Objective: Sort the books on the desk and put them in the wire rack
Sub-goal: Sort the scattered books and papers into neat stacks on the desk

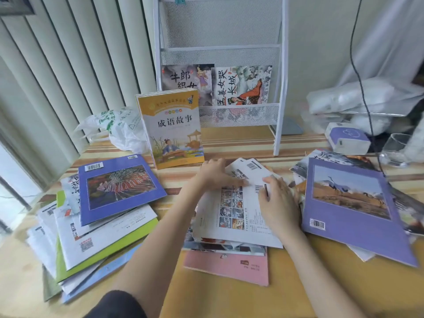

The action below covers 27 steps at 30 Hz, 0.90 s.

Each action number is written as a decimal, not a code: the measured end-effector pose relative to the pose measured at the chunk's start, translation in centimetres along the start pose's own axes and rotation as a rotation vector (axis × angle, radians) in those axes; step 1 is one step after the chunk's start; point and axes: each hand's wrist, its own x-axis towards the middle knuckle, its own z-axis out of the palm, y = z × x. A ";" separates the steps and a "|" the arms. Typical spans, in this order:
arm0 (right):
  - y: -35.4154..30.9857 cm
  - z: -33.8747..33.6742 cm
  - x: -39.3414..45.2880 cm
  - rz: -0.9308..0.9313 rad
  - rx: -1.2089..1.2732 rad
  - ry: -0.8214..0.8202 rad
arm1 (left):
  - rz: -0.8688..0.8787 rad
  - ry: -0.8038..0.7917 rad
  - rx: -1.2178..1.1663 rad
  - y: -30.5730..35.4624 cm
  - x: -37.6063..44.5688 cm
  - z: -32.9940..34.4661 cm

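Observation:
A white wire rack (281, 88) stands at the back of the desk with two picture books (241, 86) in its lowest shelf. A yellow book (174, 127) stands upright in front of the rack. Loose books lie in three heaps: a left heap topped by a purple fish book (119, 187), a middle heap with a white book (231, 216) on top, and a right heap topped by a purple crane book (351, 210). My left hand (215, 173) rests flat on the white book's far end. My right hand (277, 200) lies on its right side, fingers near the barcode.
A white plastic bag (119, 127) lies at the back left by the vertical blinds. A purple-and-white tissue box (346, 136), a clear glass (397, 148), wrapped bundles and a hanging black cable (364, 99) crowd the back right. A pink book (229, 267) pokes out under the middle heap.

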 end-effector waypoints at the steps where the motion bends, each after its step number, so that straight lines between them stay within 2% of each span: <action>1: 0.1 0.2 -0.2 -0.008 0.013 0.009 | -0.011 -0.047 -0.090 0.1 -0.2 -0.4; 3: 0.2 0.2 -0.5 -0.018 0.044 0.032 | -0.015 -0.125 -0.240 0.2 -0.8 -1.2; 8: 0.8 0.6 -0.4 -0.106 0.071 0.146 | -0.065 -0.208 -0.224 0.3 -1.9 -3.1; 13: 0.3 0.4 0.3 -0.169 0.080 0.171 | -0.041 -0.205 -0.440 -0.3 -3.3 -2.6; 15: 0.1 -0.2 0.2 -0.154 0.155 0.184 | -0.010 -0.154 -0.550 -0.7 -4.0 -2.8; 18: -0.5 -2.2 -0.6 -0.080 0.365 0.393 | 0.011 0.038 -0.685 -0.8 -5.0 -4.3; 20: -0.9 -3.8 -1.2 0.041 0.472 0.480 | 0.022 0.160 -0.761 -0.8 -5.7 -5.8; 21: -1.2 -4.7 -1.4 0.137 0.538 0.442 | 0.032 0.223 -0.784 -0.9 -6.0 -6.6; 22: -1.5 -5.4 -1.4 0.243 0.639 0.332 | 0.054 0.283 -0.805 -1.0 -6.2 -7.3; 23: -1.7 -5.8 -1.2 0.352 0.760 0.149 | 0.084 0.335 -0.822 -0.9 -6.5 -7.9; 25: -1.8 -6.2 -0.7 0.538 1.025 -0.352 | 0.155 0.419 -0.831 -0.6 -7.1 -8.9; 27: -1.6 -6.0 0.0 0.610 1.393 -0.698 | 0.225 0.438 -0.817 -0.1 -7.8 -9.3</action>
